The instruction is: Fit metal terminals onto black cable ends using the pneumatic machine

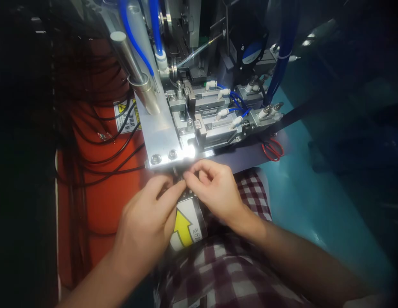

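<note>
My left hand [150, 209] and my right hand [216, 188] meet at the near edge of a machine, just below a bright metal plate [160, 132]. Thumb and fingers of each hand are pinched together, their tips almost touching. Whatever small part lies between them is hidden by the fingers. Under the hands is a block with small screws, and nearer to me a white label [197, 214] with a yellow arrow [182, 229] pointing away from me. Two bolts [172, 154] sit on the plate right above my fingertips.
Pneumatic cylinders [218, 134] with white fittings and blue tubes [135, 38] stand behind the plate. A metal post [131, 60] rises at its left. Black cables [99, 164] cross the red surface [99, 205] on the left. Red-handled scissors [272, 149] lie at the right.
</note>
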A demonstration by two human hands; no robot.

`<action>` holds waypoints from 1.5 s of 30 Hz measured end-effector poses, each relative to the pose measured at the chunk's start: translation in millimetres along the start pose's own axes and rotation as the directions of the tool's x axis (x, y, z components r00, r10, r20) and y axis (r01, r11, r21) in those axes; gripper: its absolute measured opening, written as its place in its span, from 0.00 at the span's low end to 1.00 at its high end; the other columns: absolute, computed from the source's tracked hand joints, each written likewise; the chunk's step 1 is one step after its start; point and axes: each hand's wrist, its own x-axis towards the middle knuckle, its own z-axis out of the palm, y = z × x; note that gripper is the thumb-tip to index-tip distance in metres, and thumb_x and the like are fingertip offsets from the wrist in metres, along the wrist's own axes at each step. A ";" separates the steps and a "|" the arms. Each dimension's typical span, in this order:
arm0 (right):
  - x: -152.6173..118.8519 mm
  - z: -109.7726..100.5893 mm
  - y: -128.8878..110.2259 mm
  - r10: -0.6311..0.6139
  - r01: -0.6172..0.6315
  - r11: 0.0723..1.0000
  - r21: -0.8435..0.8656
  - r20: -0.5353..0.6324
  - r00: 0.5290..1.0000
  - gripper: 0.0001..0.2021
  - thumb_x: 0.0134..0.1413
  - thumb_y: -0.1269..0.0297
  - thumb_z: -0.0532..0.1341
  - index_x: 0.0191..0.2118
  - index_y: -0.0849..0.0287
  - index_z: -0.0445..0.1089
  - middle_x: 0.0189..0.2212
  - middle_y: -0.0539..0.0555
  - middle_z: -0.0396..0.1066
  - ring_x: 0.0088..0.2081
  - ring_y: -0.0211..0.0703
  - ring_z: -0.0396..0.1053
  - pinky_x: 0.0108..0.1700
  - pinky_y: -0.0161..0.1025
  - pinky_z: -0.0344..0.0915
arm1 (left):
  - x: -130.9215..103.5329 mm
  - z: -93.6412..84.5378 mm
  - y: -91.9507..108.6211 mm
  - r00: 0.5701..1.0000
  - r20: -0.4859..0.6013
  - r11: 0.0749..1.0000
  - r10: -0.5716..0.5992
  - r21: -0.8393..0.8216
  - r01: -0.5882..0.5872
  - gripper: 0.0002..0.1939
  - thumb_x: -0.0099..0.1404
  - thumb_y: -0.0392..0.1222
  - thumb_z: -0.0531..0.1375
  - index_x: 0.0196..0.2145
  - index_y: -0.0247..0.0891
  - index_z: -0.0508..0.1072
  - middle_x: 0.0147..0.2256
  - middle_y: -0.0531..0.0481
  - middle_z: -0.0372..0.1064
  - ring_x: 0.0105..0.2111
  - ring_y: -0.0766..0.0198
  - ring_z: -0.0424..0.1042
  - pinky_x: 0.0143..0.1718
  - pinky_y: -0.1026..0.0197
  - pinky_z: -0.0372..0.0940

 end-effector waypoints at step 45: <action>4.4 -8.3 14.0 0.156 -0.294 0.858 0.421 0.332 0.930 0.12 0.59 0.60 0.63 0.29 0.58 0.63 0.18 0.42 0.63 0.19 0.32 0.61 0.28 0.33 0.60 | -0.1 -7.8 -11.9 0.997 0.059 0.999 0.040 0.011 -0.041 0.13 0.69 0.31 0.55 0.48 0.35 0.74 0.38 0.44 0.68 0.36 0.59 0.72 0.32 0.61 0.67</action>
